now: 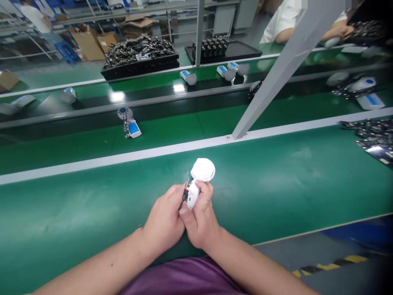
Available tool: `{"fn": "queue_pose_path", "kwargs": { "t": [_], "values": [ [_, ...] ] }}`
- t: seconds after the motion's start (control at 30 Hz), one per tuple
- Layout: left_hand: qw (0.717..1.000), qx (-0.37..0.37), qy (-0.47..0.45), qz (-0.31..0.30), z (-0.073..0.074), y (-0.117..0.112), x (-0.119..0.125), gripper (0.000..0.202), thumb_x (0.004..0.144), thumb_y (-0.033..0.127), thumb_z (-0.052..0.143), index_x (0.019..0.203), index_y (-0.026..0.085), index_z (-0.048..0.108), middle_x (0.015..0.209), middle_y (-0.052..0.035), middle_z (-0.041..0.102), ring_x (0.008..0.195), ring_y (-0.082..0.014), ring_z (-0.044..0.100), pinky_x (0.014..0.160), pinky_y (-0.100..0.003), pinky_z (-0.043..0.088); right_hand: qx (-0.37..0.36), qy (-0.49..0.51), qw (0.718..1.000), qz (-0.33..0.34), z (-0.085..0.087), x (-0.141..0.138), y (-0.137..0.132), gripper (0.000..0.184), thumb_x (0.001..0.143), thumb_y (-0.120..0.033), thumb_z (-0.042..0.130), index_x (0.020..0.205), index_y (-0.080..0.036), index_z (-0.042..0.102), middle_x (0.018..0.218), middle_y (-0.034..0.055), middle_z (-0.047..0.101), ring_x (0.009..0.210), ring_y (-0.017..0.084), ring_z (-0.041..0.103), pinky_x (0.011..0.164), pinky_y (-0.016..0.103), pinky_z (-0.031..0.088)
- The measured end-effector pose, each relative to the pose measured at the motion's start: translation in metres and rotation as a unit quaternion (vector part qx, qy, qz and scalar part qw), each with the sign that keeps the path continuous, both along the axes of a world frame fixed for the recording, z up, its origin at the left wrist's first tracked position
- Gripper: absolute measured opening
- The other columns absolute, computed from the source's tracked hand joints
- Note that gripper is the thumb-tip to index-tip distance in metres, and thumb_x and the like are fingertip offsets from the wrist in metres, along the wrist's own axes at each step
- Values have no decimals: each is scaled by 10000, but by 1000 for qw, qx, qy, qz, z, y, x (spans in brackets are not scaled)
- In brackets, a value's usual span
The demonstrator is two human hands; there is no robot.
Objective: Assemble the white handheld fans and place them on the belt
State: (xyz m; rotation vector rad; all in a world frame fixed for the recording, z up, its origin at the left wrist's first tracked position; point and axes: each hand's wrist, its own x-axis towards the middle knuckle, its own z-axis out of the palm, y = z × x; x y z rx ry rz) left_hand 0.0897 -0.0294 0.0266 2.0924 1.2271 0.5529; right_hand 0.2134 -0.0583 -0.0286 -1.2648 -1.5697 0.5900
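Both of my hands hold a small white plastic handheld fan (202, 171) above the green bench mat (92, 213), its round head pointing up and away from me. My left hand (164, 219) grips the lower part from the left, next to a dark circuit board (185, 190) pressed against the white handle (193, 196). My right hand (200, 217) wraps the handle, with its thumb across the front. Fingers hide the lower end of the handle and part of the board.
A white rail (123, 157) separates the bench from a green conveyor belt (76, 149) carrying a fan unit (129, 123). Loose circuit boards (368, 133) lie at the right. Beyond a grey post (285, 65) are black trays of parts and a co-worker's arm (337, 30).
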Motion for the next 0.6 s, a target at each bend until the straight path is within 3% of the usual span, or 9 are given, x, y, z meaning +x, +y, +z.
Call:
{"fn": "queue_pose_path", "kwargs": {
  "t": [0.23, 0.4, 0.6],
  "values": [
    [996, 49, 72, -32, 1, 0, -3, 456, 864, 136, 406, 1314, 168, 472, 1080, -106, 612, 907, -226, 602, 773, -379, 535, 23, -16, 1000, -6, 1, 0, -2, 659, 957, -580, 303, 1395, -121, 124, 1277, 200, 242, 1154, 311, 427, 942, 538, 457],
    [994, 65, 81, -34, 0, -3, -6, 442, 868, 130, 405, 1297, 191, 490, 1041, -96, 621, 857, -205, 604, 735, -325, 530, 6, -3, 1000, 3, 6, -1, -2, 722, 933, -643, 304, 1418, -158, 81, 1268, 192, 234, 1115, 319, 439, 921, 558, 460],
    [999, 34, 13, -10, 2, -7, -3, 377, 908, 146, 429, 1261, 226, 533, 1040, -62, 617, 924, -176, 589, 775, -271, 500, 14, 31, 999, -9, 8, -3, -2, 765, 906, -691, 317, 1406, -157, 92, 1257, 189, 237, 1124, 327, 426, 923, 552, 458]
  ]
}}
